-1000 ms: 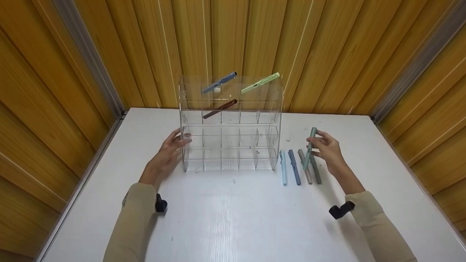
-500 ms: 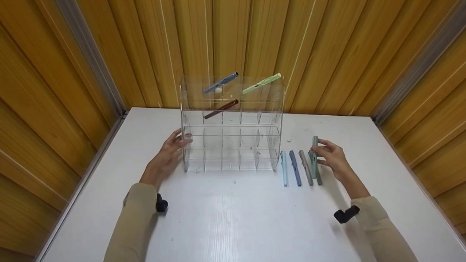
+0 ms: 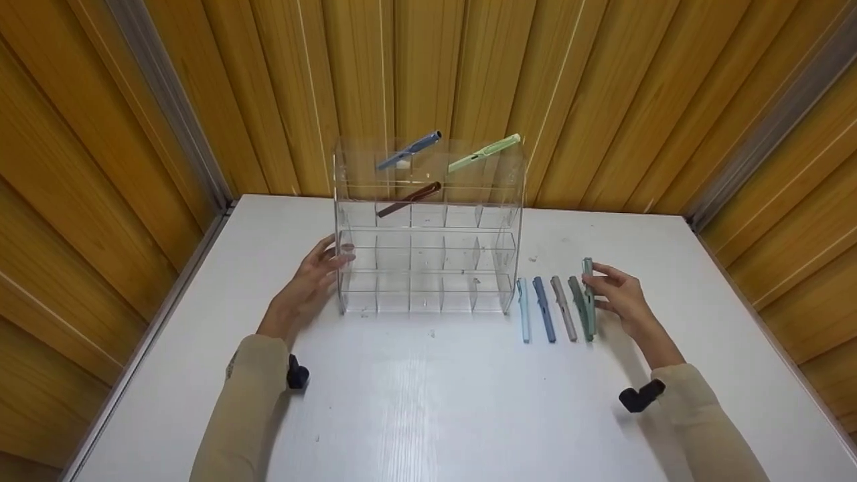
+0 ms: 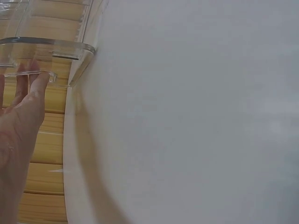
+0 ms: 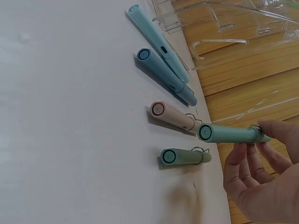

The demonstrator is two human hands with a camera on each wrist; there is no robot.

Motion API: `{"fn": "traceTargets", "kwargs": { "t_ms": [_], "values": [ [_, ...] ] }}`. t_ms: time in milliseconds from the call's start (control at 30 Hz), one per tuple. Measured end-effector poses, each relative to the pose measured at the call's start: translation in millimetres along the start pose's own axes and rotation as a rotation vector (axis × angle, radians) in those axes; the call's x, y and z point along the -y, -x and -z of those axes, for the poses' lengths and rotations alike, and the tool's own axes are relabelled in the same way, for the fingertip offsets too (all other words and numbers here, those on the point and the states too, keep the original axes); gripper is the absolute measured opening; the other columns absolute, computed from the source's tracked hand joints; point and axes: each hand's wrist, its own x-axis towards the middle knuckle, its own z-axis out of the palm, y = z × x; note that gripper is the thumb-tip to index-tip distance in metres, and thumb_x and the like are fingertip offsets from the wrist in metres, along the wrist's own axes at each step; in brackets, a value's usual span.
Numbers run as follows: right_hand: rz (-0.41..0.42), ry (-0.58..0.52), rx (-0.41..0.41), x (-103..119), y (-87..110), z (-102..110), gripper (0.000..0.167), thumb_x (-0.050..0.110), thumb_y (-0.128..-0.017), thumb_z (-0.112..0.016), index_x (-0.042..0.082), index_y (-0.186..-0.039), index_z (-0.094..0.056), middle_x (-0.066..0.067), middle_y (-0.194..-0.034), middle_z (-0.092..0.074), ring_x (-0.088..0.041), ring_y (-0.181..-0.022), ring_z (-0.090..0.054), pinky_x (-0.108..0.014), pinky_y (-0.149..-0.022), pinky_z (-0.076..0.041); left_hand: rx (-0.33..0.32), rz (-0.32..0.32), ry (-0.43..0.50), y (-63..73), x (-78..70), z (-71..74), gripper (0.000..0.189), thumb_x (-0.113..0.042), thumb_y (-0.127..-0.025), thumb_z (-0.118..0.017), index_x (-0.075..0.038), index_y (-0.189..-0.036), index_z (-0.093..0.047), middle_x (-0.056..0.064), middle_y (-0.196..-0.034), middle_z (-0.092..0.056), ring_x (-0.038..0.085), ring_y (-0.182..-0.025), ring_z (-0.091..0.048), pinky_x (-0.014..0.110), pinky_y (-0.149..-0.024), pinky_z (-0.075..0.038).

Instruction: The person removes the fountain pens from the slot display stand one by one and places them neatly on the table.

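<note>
A clear acrylic pen rack with several tiers of compartments stands on the white table. My left hand holds its left side panel, thumb in front and the other fingers seen through the plastic; in the left wrist view, that hand is at the panel's edge. My right hand pinches a mint-green capped pen near its clip end, tilted above the table. Below and beside it lie a darker green pen, a beige-pink pen, a blue pen and a light blue pen.
On the rack's upper tiers rest a dark blue pen, a pale green pen and a dark red pen, all slanted. Yellow wood-look panels wall in the table at the back and sides.
My right hand has moved right and toward me, lowering the mint-green pen from over the beige one to beside the darker green pen. The left hand stays at the rack.
</note>
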Motion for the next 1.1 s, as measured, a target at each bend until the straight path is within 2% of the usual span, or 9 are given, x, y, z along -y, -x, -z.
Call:
{"fn": "traceTargets", "kwargs": {
  "t_ms": [300,633,833,933,1100],
  "values": [
    [-0.038,0.049,-0.043,-10.0,-2.5,6.8,0.071,0.036,-0.1,-0.066,0.001,-0.156,-0.038,0.024,-0.095,-0.062,0.005,-0.09,-0.063,-0.016,-0.081,-0.056,-0.02,0.027,0.029,2.5,2.5,-1.5,0.072,-0.022,-0.102,-0.064,-0.027,-0.162,-0.023,0.003,-0.163,-0.036,0.024,-0.156,-0.026,0.051,-0.13,-0.009],
    [-0.076,0.162,-0.053,-16.0,-6.9,11.2,0.066,0.034,-0.103,-0.059,-0.002,-0.155,-0.038,0.011,-0.108,-0.058,0.004,-0.088,-0.058,-0.016,-0.076,-0.054,-0.009,0.016,0.056,1.8,1.1,-3.0,0.07,-0.017,-0.104,-0.058,-0.023,-0.163,-0.02,0.004,-0.162,-0.037,0.025,-0.154,-0.028,0.052,-0.13,-0.01],
    [-0.064,0.241,-0.061,-18.1,-9.5,10.6,0.061,0.029,-0.104,-0.056,-0.004,-0.153,-0.04,-0.005,-0.122,-0.062,-0.004,-0.091,-0.057,-0.019,-0.074,-0.053,0.019,-0.032,-0.034,-1.8,-0.2,-0.8,0.068,-0.013,-0.105,-0.053,-0.016,-0.163,-0.018,0.012,-0.164,-0.029,0.032,-0.156,-0.024,0.053,-0.13,-0.011],
    [-0.068,0.249,-0.061,-19.7,-9.9,9.7,0.061,0.028,-0.104,-0.056,-0.004,-0.153,-0.04,-0.008,-0.125,-0.061,-0.004,-0.092,-0.058,-0.019,-0.075,-0.054,0.014,-0.023,-0.051,-2.8,-0.5,-0.9,0.07,-0.017,-0.104,-0.057,-0.018,-0.163,-0.019,0.011,-0.164,-0.03,0.03,-0.156,-0.023,0.054,-0.13,-0.01],
    [-0.037,0.258,-0.066,-21.5,-11.3,8.3,0.06,0.025,-0.103,-0.059,-0.005,-0.152,-0.041,-0.008,-0.118,-0.061,-0.004,-0.087,-0.059,-0.018,-0.073,-0.056,0.002,0.008,-0.029,-1.9,-0.1,-0.7,0.076,-0.025,-0.1,-0.065,-0.024,-0.163,-0.022,0.004,-0.163,-0.032,0.026,-0.156,-0.024,0.053,-0.13,-0.008]
  ]
}}
